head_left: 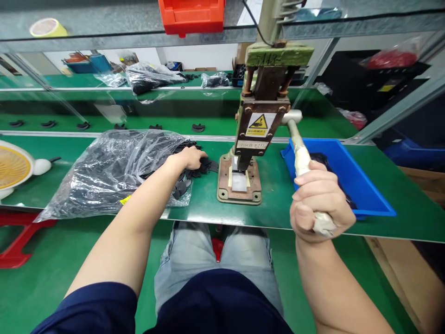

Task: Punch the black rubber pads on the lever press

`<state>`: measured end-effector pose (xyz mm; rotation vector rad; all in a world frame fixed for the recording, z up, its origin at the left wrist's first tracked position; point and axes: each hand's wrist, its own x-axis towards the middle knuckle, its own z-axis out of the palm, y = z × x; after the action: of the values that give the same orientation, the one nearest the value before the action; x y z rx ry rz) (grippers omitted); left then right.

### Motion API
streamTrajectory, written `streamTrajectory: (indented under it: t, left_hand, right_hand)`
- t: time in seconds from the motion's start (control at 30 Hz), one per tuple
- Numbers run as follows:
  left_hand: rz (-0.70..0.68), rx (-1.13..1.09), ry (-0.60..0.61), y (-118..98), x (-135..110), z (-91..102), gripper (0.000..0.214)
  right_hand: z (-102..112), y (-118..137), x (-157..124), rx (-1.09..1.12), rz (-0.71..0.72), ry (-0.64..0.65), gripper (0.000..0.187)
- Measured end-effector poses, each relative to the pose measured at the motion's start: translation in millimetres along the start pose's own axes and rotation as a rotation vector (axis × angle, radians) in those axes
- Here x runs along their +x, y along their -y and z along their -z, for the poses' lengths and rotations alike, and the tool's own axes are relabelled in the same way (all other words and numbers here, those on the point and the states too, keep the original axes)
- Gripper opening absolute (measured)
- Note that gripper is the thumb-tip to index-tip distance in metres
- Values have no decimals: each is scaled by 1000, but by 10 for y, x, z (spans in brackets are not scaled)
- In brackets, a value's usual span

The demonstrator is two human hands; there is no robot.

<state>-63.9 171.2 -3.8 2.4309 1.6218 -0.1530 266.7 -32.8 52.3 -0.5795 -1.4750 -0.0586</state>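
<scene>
My right hand (321,199) is wrapped round the taped lever handle (301,160) of a green hand press (259,123). The lever slants from the press's side down toward me. Below the ram, a pale block (239,182) sits on the press base (224,190). My left hand (189,158) reaches over a pile of small black curved parts (205,167) at the mouth of a clear plastic bag (114,169). Its fingers point down into the parts; whether they grip one is hidden.
Right of the press stands a blue bin (361,181) with dark items inside. A round fan (15,169) is at the left edge. Several black parts (198,127) lie in a row along the strip behind. Overhead, a metal shelf (114,18) carries a red bin (193,16).
</scene>
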Motion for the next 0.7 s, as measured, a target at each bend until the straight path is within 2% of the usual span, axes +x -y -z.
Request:
streamTrajectory:
  t: [0.07,0.17,0.3,0.4,0.47,0.53,0.63,0.7]
  left_hand:
    - [-7,45,28,-8,49,44,60]
    - [-67,96,-13,38,66,80,51]
    - [-140,-25,-64,161,-1,131,31]
    - [-239,-22,-234,169,-147,209,25]
    - [-251,11,-389,97,-284,258,30]
    - [-217,-17,-484,-17,-422,275,35]
    - [-179,-208,-506,-199,-551,197,34]
    - [-129,-433,-486,-313,-555,72,33]
  right_hand:
    - [12,-5,-2,-2,9,10,20]
    - [3,-12,-8,-6,-5,-8,21]
    - [-29,-21,-21,-3,-21,-37,24]
    - [-41,-24,-29,6,-17,-44,23]
    - [-40,-22,-30,7,-4,-44,22]
    - [-34,-14,-26,10,8,-28,21]
    - [-31,2,-21,10,6,-12,22]
    - [-37,10,-21,3,-3,-16,25]
